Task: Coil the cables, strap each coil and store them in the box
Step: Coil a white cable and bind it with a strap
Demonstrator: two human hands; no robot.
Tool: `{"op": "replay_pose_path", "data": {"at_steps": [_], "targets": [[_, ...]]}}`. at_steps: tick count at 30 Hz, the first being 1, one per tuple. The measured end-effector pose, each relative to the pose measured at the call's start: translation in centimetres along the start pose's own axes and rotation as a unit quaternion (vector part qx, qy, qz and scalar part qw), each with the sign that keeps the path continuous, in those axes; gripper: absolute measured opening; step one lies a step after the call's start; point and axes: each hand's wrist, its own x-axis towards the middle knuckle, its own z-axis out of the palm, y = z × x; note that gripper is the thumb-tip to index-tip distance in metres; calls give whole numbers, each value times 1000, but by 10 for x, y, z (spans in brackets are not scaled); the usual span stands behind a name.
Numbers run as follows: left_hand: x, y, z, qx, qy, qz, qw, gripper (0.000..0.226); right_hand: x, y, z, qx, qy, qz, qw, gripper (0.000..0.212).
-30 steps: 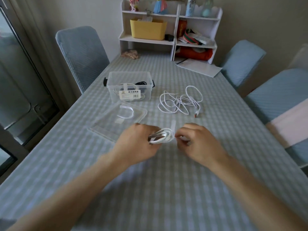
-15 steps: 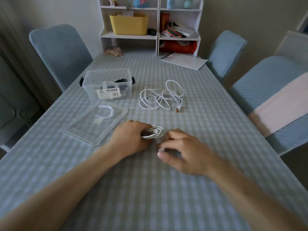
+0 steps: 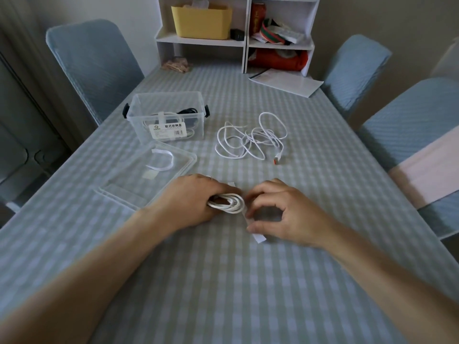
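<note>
White coiled cable [image 3: 227, 204] lying on the checked tablecloth [image 3: 223, 281] near the middle, gripped at its left end by the left hand [image 3: 196, 201], fingers curled round the bundle. Just right of it, right hand [image 3: 285, 214] with thumb and forefinger bent toward the coil's right end, pinching at a white strap [image 3: 258, 235] that runs under the coil and pokes out toward the near side; exact grip on the strap hard to tell. Farther off and to the right, loose white cable [image 3: 250, 140] sprawled in tangled loops, orange-tipped plug at its near right end. Far left of that, clear plastic box [image 3: 169, 115] with black latches and a printed label, holding strapped coils, white and black. Between box and left hand, clear lid [image 3: 149, 180] lying flat with a spare white strap [image 3: 161, 161] curled on top. At the far end, white shelf unit [image 3: 238, 33] with a yellow bin [image 3: 202, 21]; blue-covered chairs round the table.
</note>
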Motion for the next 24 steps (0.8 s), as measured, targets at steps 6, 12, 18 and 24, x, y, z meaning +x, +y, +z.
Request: {"op": "replay_pose_path", "data": {"at_steps": [6, 12, 18, 24], "targets": [[1, -4, 3, -15, 8, 2, 1000, 43, 8, 7, -4, 36, -8, 28, 999, 49], [-5, -6, 6, -94, 48, -17, 994, 45, 9, 7, -2, -5, -14, -33, 999, 58], [-13, -11, 5, -85, 69, -67, 992, 35, 8, 7, 0, -80, -55, -29, 995, 56], [-19, 4, -5, 30, 80, -137, 987, 31, 6, -3, 7, -79, -20, 37, 996, 83]]}}
